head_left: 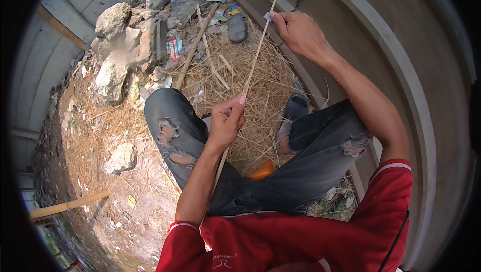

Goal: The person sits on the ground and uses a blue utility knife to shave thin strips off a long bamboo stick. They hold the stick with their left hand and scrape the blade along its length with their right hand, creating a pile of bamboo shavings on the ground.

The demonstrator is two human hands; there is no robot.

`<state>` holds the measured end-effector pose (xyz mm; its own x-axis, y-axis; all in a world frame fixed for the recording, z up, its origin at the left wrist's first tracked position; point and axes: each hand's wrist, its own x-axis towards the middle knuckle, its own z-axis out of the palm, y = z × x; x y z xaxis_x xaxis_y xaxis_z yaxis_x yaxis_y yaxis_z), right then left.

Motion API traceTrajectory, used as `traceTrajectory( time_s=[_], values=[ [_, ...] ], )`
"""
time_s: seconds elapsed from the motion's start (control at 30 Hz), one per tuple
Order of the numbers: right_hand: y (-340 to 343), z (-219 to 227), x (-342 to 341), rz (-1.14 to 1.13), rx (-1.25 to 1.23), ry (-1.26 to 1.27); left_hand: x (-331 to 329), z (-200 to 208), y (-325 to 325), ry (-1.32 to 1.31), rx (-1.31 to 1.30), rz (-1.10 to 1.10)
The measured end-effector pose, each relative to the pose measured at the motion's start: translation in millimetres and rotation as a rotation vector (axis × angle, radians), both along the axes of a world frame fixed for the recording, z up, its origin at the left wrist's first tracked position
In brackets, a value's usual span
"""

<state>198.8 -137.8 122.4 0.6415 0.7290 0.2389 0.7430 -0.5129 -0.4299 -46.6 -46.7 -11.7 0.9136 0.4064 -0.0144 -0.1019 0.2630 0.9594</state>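
Observation:
A long, thin, pale strip, seemingly split bamboo (pixel 257 54), slants up and to the right across my bent legs. My left hand (pixel 227 121) is closed around it over my lap, with the thumb laid along it. The strip's lower end runs back beside my left forearm. Farther out, my right hand (pixel 299 32) pinches a small blue-and-white piece (pixel 268 17) against the strip, a little short of its far tip. What that piece is made of, I cannot make out. Shavings or straw (pixel 260 76) cover the ground beneath both hands.
Rocks (pixel 112 21) are piled at the far left, beside bamboo sticks (pixel 198 46) and litter. A dark loose sandal (pixel 237 28) lies ahead. An orange object (pixel 261 170) sits between my legs. Ribbed metal wall (pixel 401 71) rises close on the right. A bamboo pole (pixel 70 205) juts in at left.

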Motion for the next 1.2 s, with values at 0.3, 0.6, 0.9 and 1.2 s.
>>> traceTrajectory(
  time_s=[0.3,0.6,0.9,1.2],
  values=[
    [2,-15,-35,0.176,-0.028,0.0,7,2,6,-0.027,0.005,0.047],
    [0,-2,-49,0.178,-0.112,0.141,7,7,12,-0.063,0.023,0.063],
    [1,-30,-47,0.389,-0.146,0.504,3,-2,13,-0.031,0.004,0.055],
    [-9,-42,-61,0.333,0.03,0.06,7,3,9,0.014,0.06,0.095]
  ],
)
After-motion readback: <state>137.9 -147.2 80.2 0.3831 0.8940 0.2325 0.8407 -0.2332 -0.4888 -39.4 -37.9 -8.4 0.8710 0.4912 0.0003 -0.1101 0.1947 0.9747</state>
